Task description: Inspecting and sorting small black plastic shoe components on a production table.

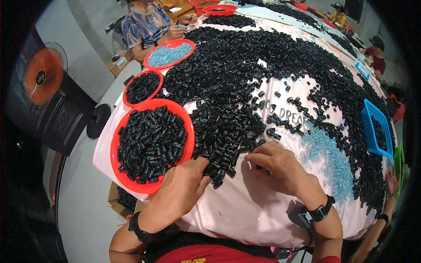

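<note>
Small black plastic tube-like pieces (pixel 223 149) lie heaped between my two hands. My left hand (pixel 184 184) rests at the left side of this heap, beside a large red basin (pixel 191 149) full of similar black pieces. Its thumb and index finger stand apart, and its other fingers are mostly hidden. To the right of the heap, my right hand (pixel 278 164) is low over the pink cloth (pixel 232 210) with its fingers bent together. Something dark shows beneath those fingers, too covered to make out.
Beyond the basin stand red trays of dark thin parts (pixel 142 87) and silvery screws (pixel 169 55). Loose silvery screws (pixel 329 162) lie at right, near a blue basket (pixel 378 127). A fan (pixel 43 76) stands left. Co-workers sit around; one person's arm (pixel 372 232) is close at right.
</note>
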The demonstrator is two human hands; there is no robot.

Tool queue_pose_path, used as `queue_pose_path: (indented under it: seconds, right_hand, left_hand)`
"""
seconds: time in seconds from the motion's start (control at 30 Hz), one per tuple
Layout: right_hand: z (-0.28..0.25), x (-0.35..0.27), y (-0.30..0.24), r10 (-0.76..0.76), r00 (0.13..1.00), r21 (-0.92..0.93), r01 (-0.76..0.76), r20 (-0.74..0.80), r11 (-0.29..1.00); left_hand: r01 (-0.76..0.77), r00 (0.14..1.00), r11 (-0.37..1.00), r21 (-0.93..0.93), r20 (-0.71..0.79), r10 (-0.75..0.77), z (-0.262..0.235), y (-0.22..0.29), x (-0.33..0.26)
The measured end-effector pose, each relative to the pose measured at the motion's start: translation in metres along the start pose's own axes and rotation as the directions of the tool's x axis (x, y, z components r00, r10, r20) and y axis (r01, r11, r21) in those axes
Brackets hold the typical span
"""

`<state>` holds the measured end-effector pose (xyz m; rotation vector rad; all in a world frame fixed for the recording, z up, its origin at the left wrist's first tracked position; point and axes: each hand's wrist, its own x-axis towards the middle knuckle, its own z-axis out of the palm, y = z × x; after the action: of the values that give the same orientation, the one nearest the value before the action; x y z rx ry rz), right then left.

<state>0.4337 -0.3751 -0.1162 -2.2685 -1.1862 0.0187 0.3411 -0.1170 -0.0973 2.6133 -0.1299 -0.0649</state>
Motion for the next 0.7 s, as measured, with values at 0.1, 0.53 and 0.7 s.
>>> queue_pose_path:
  seconds: [0.1,0.53,0.7]
  right_hand:
    - [0.001,0.000,0.003,-0.018,0.999,-0.022,0.019,0.029,1.000]
    - [-0.007,-0.001,0.022,0.008,0.998,0.098,-0.003,-0.059,0.995]
    - [-0.018,0.000,0.022,0.138,0.973,0.061,-0.129,-0.187,0.990]
  left_hand:
    - [-0.133,0.989,0.986,-0.100,-0.072,0.126,0.016,0.004,0.023]
    - [-0.427,0.875,0.903,0.047,-0.230,0.426,0.033,0.011,0.085]
    - [-0.333,0.897,0.936,0.115,-0.266,0.352,0.029,0.001,0.081]
